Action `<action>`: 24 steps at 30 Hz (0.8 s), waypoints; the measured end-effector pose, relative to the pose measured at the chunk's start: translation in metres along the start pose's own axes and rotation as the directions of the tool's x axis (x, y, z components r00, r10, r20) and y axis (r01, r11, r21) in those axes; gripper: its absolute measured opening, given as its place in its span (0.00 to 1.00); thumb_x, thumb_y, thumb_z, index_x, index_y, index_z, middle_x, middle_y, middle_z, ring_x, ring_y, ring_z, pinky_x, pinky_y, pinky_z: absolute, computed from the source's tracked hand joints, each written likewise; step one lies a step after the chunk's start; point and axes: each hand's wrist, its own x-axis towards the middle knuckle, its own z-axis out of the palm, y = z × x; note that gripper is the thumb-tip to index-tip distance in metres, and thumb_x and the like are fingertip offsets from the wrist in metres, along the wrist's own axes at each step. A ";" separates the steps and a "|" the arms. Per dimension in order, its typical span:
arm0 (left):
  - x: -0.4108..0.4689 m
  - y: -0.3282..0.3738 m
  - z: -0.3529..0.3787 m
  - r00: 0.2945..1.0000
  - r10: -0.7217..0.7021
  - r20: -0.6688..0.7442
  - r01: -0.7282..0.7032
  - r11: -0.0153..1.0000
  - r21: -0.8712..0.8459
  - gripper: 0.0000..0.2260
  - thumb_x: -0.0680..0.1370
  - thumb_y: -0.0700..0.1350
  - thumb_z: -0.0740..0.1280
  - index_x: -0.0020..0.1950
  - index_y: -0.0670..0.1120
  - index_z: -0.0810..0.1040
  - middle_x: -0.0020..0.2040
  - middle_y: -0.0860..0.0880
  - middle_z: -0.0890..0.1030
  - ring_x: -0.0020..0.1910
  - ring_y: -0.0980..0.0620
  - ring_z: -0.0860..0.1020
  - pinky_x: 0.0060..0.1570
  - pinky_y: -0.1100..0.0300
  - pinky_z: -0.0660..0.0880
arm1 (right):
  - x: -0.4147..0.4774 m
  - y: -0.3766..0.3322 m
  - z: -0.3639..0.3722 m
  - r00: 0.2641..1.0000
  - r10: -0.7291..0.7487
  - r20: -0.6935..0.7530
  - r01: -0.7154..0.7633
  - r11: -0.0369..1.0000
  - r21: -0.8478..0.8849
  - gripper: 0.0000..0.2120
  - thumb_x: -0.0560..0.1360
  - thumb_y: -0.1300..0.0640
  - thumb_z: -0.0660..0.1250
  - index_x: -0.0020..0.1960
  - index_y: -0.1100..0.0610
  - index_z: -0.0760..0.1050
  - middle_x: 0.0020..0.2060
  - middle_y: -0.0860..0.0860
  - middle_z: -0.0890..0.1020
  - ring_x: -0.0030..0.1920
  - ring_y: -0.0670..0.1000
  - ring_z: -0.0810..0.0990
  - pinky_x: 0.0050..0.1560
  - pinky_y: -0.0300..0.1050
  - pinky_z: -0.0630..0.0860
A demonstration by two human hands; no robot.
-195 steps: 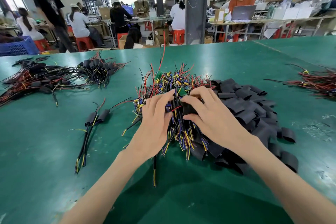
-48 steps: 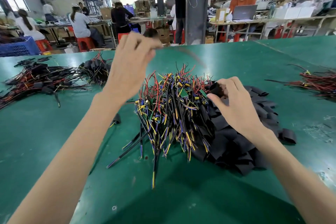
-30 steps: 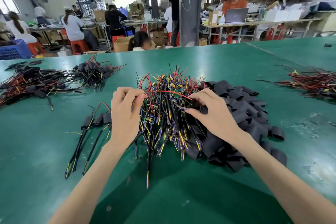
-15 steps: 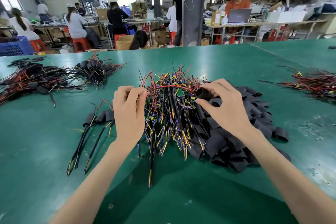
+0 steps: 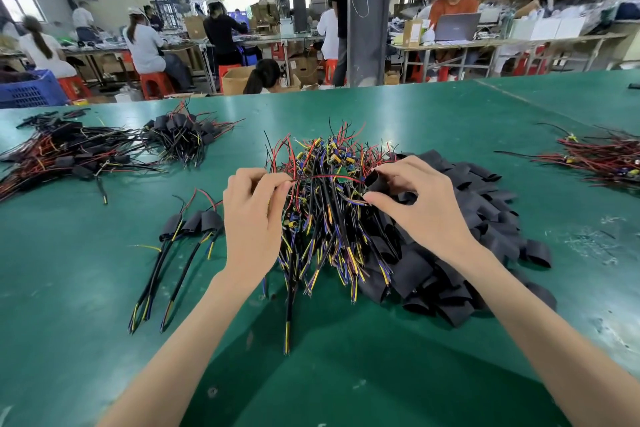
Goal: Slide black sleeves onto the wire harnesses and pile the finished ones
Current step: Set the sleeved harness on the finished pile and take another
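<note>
Centre frame, head camera: a worker's left hand (image 5: 252,218) has its grip closed in a thumb-and-forefinger pinch on a red wire (image 5: 325,177). The right hand (image 5: 419,208) has its grip pinched round one black sleeve (image 5: 375,182), whose mouth seems turned toward that wire, above the tangled heap of bare harnesses (image 5: 329,225) on the green tabletop (image 5: 415,114). The step looks like threading. Keeping the wire taut and the sleeve mouth rounded, not flattened, should let the leads enter without snagging neighbours. The count: two hands, one sleeve in hand, one harness being worked. Three finished harnesses (image 5: 194,222) lie side by side left of centre. At upper left sit a sprawling far pile (image 5: 69,152) and a smaller sleeved pile (image 5: 180,137), and at the right edge one red-wired pile (image 5: 602,158). The loose sleeves (image 5: 478,218) heaped right of centre are too many to count.
</note>
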 end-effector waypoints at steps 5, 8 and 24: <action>-0.003 0.003 0.000 0.992 0.109 0.062 -0.112 0.993 0.044 0.10 0.79 0.44 0.61 0.50 0.42 0.81 0.46 0.44 0.74 0.47 0.49 0.68 0.47 0.55 0.64 | -0.001 0.003 0.001 0.991 -0.130 0.028 0.133 0.982 -0.131 0.15 0.68 0.60 0.76 0.53 0.61 0.80 0.46 0.53 0.78 0.45 0.51 0.78 0.49 0.44 0.75; -0.004 0.005 0.001 0.988 0.146 0.056 -0.149 0.987 0.055 0.09 0.79 0.43 0.62 0.50 0.42 0.82 0.47 0.44 0.75 0.46 0.47 0.68 0.47 0.54 0.64 | -0.003 0.004 0.003 0.987 -0.153 0.049 0.159 0.973 -0.165 0.16 0.68 0.59 0.76 0.54 0.61 0.80 0.47 0.52 0.78 0.46 0.51 0.77 0.50 0.44 0.74; -0.003 0.003 -0.002 0.996 0.036 -0.087 -0.039 0.999 -0.027 0.09 0.79 0.43 0.62 0.51 0.41 0.80 0.47 0.43 0.72 0.46 0.43 0.71 0.46 0.46 0.70 | -0.001 0.003 -0.001 1.000 -0.016 0.027 0.018 0.997 -0.080 0.14 0.68 0.60 0.76 0.53 0.60 0.81 0.46 0.52 0.79 0.45 0.51 0.78 0.52 0.49 0.76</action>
